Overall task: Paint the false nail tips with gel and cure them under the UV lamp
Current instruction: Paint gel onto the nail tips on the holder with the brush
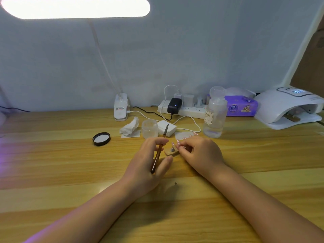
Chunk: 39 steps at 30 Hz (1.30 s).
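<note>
Jar lid [101, 139]: lying flat on the wooden table [52, 163], well left of both hands, playing no part just now.

Gel jar [149, 128]: standing open behind the left hand; small and light, likely to tip if knocked, so it is best steadied by its wall when dipping.

Brush [158, 151]: a thin, stiff, light stick; the left hand [149, 165] is curling thumb and fingers round its brown handle, its dark tip pointing away toward the jar.

Nail stand [172, 151]: a small block with a metal peg, sitting on the table between the two hands.

False nail tips [178, 143]: thin, featherlight, springy and probably slick; the right hand [199, 151] is pinching them with curled fingertips just beside the stand. Judging by this, edges or the underside are the place to hold, keeping skin off any wet gel.

Bottle [214, 116]: standing upright behind the right hand.

UV lamp [287, 106]: waiting at the far right, display lit, mouth facing the table.
</note>
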{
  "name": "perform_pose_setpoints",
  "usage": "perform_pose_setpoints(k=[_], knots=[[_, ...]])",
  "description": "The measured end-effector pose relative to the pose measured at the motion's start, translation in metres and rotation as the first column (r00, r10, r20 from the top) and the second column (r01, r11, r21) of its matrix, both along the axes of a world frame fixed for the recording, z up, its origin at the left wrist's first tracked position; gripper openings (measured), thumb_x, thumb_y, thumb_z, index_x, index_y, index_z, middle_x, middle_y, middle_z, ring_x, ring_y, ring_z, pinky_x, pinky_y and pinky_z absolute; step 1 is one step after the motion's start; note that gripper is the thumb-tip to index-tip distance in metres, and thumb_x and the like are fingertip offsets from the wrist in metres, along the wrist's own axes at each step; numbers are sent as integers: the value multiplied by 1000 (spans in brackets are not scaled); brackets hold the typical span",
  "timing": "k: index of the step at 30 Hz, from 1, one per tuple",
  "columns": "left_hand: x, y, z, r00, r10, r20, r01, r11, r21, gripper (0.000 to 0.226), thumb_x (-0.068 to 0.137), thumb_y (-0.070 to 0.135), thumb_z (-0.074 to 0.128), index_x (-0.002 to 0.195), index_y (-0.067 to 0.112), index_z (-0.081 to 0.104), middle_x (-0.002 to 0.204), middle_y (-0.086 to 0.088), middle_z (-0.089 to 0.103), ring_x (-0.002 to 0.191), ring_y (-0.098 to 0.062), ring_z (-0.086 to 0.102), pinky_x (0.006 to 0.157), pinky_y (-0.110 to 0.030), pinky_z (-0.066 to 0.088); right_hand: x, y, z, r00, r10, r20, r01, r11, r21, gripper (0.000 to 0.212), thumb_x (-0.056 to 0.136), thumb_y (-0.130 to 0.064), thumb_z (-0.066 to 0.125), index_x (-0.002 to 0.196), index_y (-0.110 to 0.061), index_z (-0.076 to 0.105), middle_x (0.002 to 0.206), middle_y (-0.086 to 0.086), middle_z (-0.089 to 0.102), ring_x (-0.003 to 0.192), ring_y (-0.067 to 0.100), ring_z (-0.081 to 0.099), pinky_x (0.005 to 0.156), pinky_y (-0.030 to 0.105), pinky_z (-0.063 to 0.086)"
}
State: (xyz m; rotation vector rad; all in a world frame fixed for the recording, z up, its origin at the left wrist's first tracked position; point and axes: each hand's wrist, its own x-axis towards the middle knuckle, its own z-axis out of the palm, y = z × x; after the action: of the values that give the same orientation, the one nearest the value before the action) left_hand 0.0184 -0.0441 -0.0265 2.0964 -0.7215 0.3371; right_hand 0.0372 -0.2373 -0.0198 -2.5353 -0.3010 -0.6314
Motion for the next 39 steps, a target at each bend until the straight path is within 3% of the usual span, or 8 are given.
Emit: perform_pose_setpoints(k=[3,6,10,15,21,29,33,39], knots=[[-1,1,4,995,36,88,-26,993,-113,24,91,49,58,113,45,50,112,18,57,108,-4,58,87,-11,43,-5,0,3,994,59,88,-68,993,101,11,86,-23,67,83,-15,74,70,-4,65,65,11,55,61,29,46],[-4,1,10,984,26,177,17,971,-240,12,95,36,53,105,37,60,94,15,61,87,-9,61,76,-16,45,-7,-1,7,987,103,125,-131,959,250,4,83,-12,70,84,-11,73,71,-4,67,64,6,59,61,20,49],[-11,-3,13,977,-11,211,78,947,-313,19,97,27,51,110,28,65,96,9,68,91,-13,66,78,-24,52,-7,-2,7,977,77,198,-143,927,347,7,84,-8,70,89,-10,74,74,-2,69,67,7,63,64,18,52],[-13,-5,13,971,-22,237,84,963,-255,28,95,23,52,120,15,61,102,0,70,96,-10,67,84,-20,52,-5,-3,7,960,65,271,-163,921,355,15,82,-6,72,97,-8,74,84,2,71,73,7,66,69,13,53],[-10,-5,13,957,-50,284,108,976,-192,27,93,15,55,115,7,67,98,-2,70,91,-13,67,80,-22,51,-4,-4,6,971,57,231,-147,907,394,11,83,-8,72,93,-11,74,79,1,71,72,11,67,68,20,55],[-16,-4,16,980,-26,197,83,954,-288,21,90,22,50,103,19,66,88,11,70,86,-11,68,76,-20,51,-3,-5,5,976,60,212,-150,883,444,11,83,-7,71,92,-12,74,77,1,70,71,12,67,67,25,56],[-15,-5,16,980,-39,193,99,944,-314,22,94,23,52,113,22,64,96,5,72,93,-13,69,80,-29,55,-4,-4,5,967,77,244,-172,903,395,12,83,-8,72,94,-11,74,78,0,71,71,10,67,67,19,54],[-13,-3,14,981,-72,180,128,939,-318,20,92,21,52,104,22,68,90,7,73,87,-14,70,76,-31,55,-2,-5,3,976,59,209,-150,880,450,12,84,-7,70,94,-11,74,76,1,71,71,13,68,68,29,57]])
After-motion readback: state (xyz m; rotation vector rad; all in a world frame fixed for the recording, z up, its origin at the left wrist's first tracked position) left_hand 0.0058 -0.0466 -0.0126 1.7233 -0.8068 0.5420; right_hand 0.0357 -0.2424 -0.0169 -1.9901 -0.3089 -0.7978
